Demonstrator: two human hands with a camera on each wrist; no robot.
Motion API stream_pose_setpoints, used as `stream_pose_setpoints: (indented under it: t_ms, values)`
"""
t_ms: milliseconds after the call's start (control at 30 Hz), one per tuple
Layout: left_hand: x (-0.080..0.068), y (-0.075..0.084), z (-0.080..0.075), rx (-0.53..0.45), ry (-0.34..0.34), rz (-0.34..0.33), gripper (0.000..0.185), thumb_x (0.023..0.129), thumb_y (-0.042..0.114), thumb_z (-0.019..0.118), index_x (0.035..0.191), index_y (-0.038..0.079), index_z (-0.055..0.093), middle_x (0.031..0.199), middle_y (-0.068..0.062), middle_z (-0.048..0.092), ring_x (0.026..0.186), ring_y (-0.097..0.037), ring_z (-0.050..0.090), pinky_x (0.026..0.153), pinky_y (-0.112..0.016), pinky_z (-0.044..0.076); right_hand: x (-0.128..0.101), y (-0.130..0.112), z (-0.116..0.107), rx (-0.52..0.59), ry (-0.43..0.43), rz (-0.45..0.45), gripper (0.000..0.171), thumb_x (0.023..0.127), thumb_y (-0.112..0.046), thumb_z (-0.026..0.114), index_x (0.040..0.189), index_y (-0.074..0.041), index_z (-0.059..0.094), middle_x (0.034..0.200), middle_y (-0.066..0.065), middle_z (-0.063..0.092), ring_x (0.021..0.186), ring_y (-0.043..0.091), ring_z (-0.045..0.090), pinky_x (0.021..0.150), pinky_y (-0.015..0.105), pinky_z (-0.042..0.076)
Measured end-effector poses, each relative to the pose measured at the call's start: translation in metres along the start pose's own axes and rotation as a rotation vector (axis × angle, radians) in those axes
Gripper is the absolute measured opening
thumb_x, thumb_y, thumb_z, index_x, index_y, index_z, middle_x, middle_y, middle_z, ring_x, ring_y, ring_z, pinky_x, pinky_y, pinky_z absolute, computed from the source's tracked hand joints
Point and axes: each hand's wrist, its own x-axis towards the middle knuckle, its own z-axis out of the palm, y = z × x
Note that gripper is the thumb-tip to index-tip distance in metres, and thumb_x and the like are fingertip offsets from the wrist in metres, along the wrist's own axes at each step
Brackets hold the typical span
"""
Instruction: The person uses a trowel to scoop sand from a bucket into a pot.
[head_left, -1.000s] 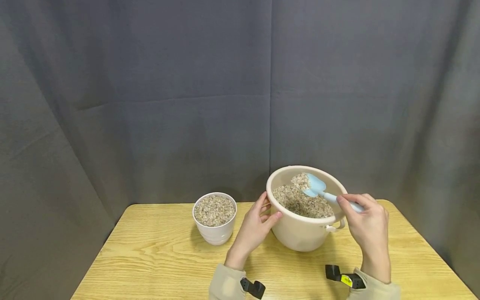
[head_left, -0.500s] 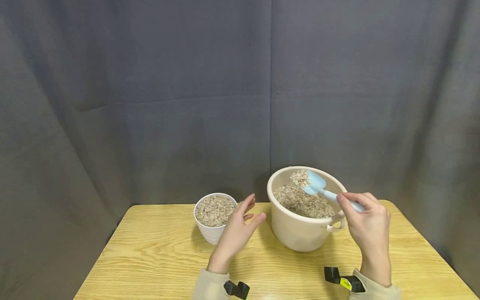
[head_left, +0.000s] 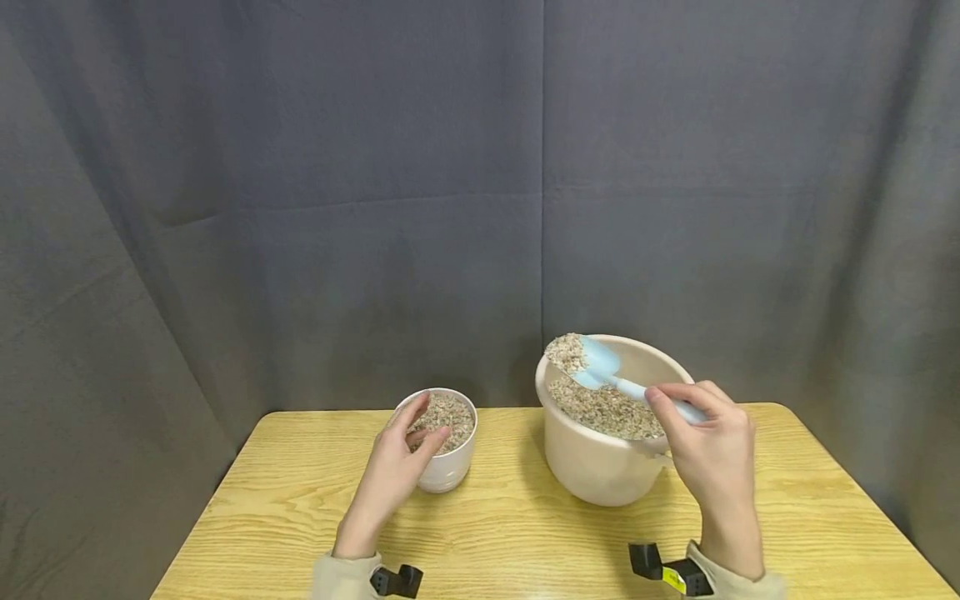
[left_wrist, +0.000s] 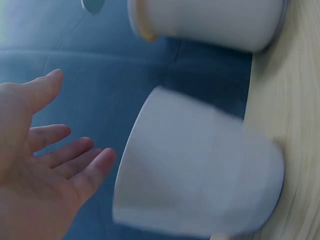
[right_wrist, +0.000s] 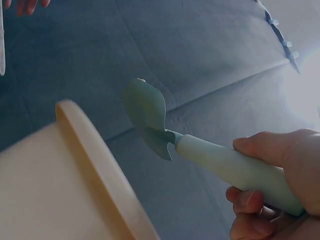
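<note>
A loaded blue scoop point(head_left: 596, 364) is gripped by the right hand point(head_left: 705, 450); the small pot point(head_left: 448, 467) is steadied, seemingly touched, by the left hand's point(head_left: 393, 475) relaxed fingers point(head_left: 427, 440).

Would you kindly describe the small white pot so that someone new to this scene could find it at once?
On the wooden table in front of the grey curtain stand two containers filled with gravel. The small white pot is the left one, with the left hand at its rim. It is smaller and whiter than the cream bucket to its right, over which the right hand holds a loaded blue scoop.
</note>
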Motion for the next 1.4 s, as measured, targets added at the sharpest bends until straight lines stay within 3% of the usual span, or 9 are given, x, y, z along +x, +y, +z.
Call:
stream_pose_setpoints:
  t_ms: [233,567,800,1067,1400]
  values:
    - [-0.006,-0.013,-0.03,0.072,0.034,-0.039,0.067,0.094,0.036,0.067,0.149,0.01,0.039,0.148,-0.018,0.04,0.121,-0.044,0.053,0.096,-0.048,0.051,-0.003,-0.017,0.012,0.053,-0.024,-0.029,0.008,0.077,0.007,0.079,0.08,0.0,0.077,0.076,0.008,0.066,0.065,0.005,0.052,0.056,0.014,0.041]
    - [-0.009,-0.033,-0.044,0.088,0.031,-0.093,0.075,0.091,0.037,0.07,0.15,0.006,0.035,0.151,-0.019,0.036,0.135,-0.037,0.038,0.107,-0.049,0.041,-0.014,-0.023,0.035,0.066,-0.08,-0.124,0.01,0.078,0.0,0.08,0.08,-0.01,0.078,0.074,-0.003,0.065,0.062,0.008,0.053,0.053,0.017,0.04]
    - [-0.005,-0.049,-0.039,0.069,0.0,-0.136,0.081,0.09,0.03,0.073,0.151,-0.001,0.03,0.151,-0.024,0.033,0.139,-0.039,0.032,0.108,-0.048,0.04,-0.023,-0.022,0.068,0.04,-0.111,-0.197,0.008,0.078,-0.006,0.081,0.08,-0.013,0.079,0.074,-0.007,0.067,0.061,0.01,0.056,0.053,0.019,0.039]
    - [-0.004,-0.062,-0.028,0.01,-0.046,-0.208,0.092,0.087,0.031,0.076,0.153,-0.003,0.021,0.152,-0.027,0.03,0.139,-0.039,0.032,0.109,-0.049,0.038,-0.036,-0.011,0.1,-0.007,-0.199,-0.161,0.005,0.079,-0.009,0.08,0.078,-0.013,0.078,0.074,-0.007,0.064,0.066,0.009,0.055,0.056,0.026,0.042]
    - [0.0,-0.065,-0.013,-0.105,-0.063,-0.142,0.097,0.082,0.023,0.081,0.154,0.0,0.021,0.153,-0.025,0.029,0.139,-0.038,0.032,0.109,-0.047,0.037,-0.037,-0.004,0.113,-0.036,-0.279,-0.251,0.005,0.077,-0.008,0.081,0.078,-0.012,0.078,0.073,-0.006,0.062,0.063,0.008,0.053,0.056,0.027,0.041]
